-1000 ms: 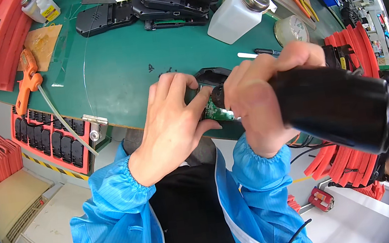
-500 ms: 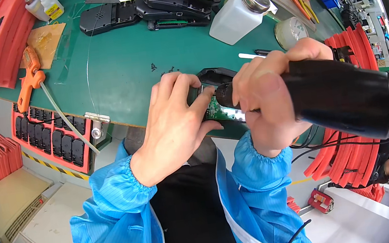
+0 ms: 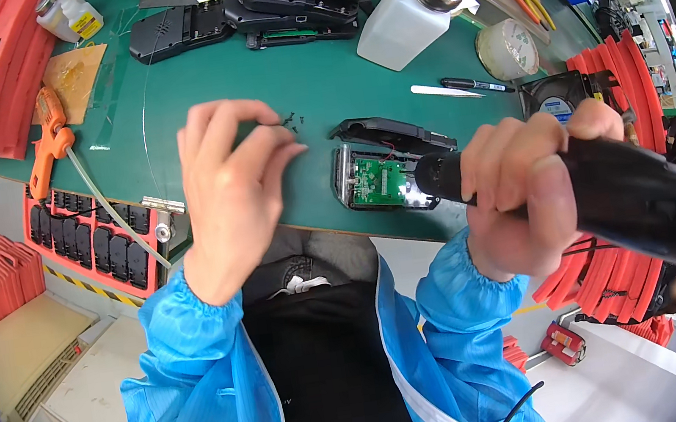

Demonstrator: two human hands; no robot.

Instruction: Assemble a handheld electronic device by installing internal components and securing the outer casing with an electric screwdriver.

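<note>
My right hand (image 3: 518,187) is closed around a black electric screwdriver (image 3: 635,193). The screwdriver's front end (image 3: 436,177) hangs over the right part of an opened black device housing (image 3: 343,180). Inside the housing lies a green circuit board (image 3: 381,180); the other housing half (image 3: 392,135) stands along its far side, with a red wire between them. My left hand (image 3: 234,169) is over the mat, fingers curled and slightly apart, with nothing visible between them. Its fingertips are beside several small dark screws (image 3: 292,121). The screwdriver's tip is hidden.
A white dispenser bottle (image 3: 403,23), black device housings (image 3: 285,4), tweezers (image 3: 442,91) and a marker (image 3: 475,84) lie beyond. Tape (image 3: 506,50) and a fan (image 3: 554,97) are at right. An orange glue gun (image 3: 50,142) and red foam tray (image 3: 95,243) are left.
My left hand has left the circuit board and moved left to the screws. My right hand and the screwdriver have shifted right and slightly nearer, uncovering the board.
</note>
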